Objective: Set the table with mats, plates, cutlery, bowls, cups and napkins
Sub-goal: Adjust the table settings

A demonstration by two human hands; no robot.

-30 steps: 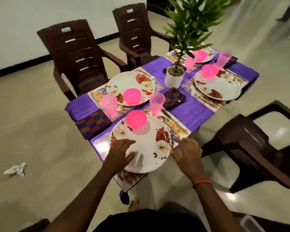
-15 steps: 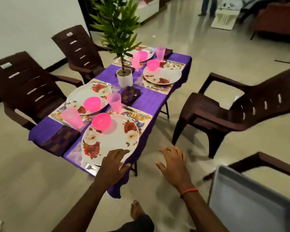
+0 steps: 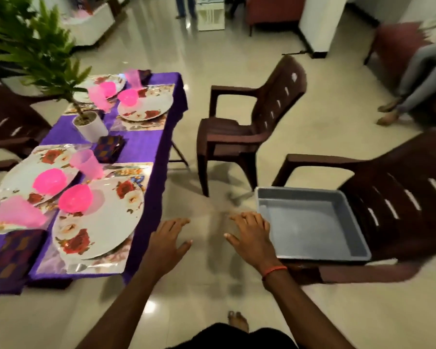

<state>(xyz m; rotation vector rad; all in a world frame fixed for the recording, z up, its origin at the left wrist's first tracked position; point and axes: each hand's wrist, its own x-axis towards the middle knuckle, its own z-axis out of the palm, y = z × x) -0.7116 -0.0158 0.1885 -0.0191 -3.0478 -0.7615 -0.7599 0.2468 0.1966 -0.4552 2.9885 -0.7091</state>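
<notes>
Roughly by size. Table (image 3: 146,149), purple cloth; its left side is cut off by the frame. Two brown chairs off the table's right side: far chair (image 3: 262,114) whole, near chair (image 3: 400,197) blurred and partly cut off. Grey tray (image 3: 312,227) on the near chair's seat, well apart from the table. Potted plant (image 3: 91,127) at the table's middle, its leaves hiding part of the far setting. Four floral plates on mats; nearest plate (image 3: 103,230) at the table's near right corner, its mat (image 3: 96,267) mostly covered. Patterned napkins (image 3: 110,148), two seen. Pink cups (image 3: 87,163), some smeared by blur. Pink bowls (image 3: 75,198), one per plate. Cutlery too blurred to make out. Left hand (image 3: 168,244) and right hand (image 3: 253,238): both flat, fingers spread, holding nothing, over the floor between table and tray; whether the right fingertips touch the tray's rim cannot be told.
</notes>
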